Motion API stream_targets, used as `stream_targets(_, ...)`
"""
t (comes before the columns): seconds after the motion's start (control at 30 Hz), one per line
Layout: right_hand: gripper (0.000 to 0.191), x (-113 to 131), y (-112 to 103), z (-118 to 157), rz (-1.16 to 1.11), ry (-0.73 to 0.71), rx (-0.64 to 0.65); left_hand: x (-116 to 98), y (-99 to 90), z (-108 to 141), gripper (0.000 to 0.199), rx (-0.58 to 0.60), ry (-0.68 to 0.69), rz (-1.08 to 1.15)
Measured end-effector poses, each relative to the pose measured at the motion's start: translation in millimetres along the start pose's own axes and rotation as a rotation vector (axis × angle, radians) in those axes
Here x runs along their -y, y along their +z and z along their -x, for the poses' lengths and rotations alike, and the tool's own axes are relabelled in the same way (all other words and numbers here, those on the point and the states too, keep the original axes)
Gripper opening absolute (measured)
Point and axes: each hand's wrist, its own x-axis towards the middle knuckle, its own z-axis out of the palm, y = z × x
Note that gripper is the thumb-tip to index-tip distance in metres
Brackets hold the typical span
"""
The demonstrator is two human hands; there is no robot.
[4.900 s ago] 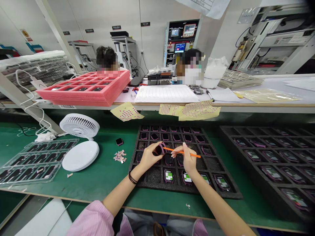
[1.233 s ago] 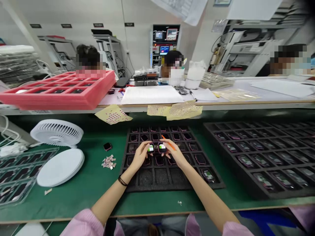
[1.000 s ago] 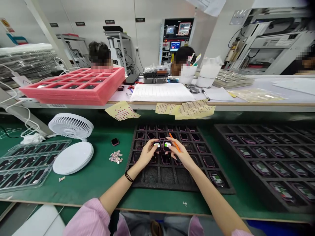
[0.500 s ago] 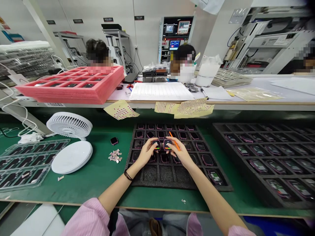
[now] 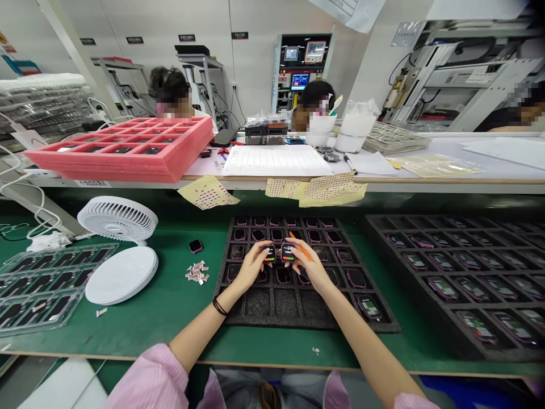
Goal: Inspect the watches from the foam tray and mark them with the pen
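Note:
My left hand (image 5: 254, 262) is closed on a smartwatch body (image 5: 269, 254) whose screen is lit, with a coloured strip along its lower edge. A second lit smartwatch body (image 5: 288, 253) is gripped in my right hand (image 5: 307, 264), side by side with the first. An orange pen-like stick (image 5: 300, 244) also rests in the right hand, pointing up and left. Both hands are above a black foam tray (image 5: 264, 307), whose compartments hold several watch bodies with dark screens. One watch at the tray's right front (image 5: 369, 307) shows a lit green and white screen.
At the right stands another black foam tray (image 5: 430, 309) of watches. Left are a white fan (image 5: 121, 275), a clear plastic tray (image 5: 63, 318), a loose watch (image 5: 196, 246) and small strips (image 5: 197, 272). A shelf edge (image 5: 247, 183) with a pink foam tray (image 5: 170, 165) crosses behind. Co-workers sit beyond.
The two watch screens now show more white lettering above the coloured strip. Both hands keep their grip and have barely moved; the whole view has shifted slightly.

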Motion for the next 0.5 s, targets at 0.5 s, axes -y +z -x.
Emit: stream_targets(0.5, 0.049, -2.9, 0.1, -2.8, -0.02, 0.015, 0.071, 8.2, 2.3, -2.0, 0.054, 0.002, 0.089, 0.029)
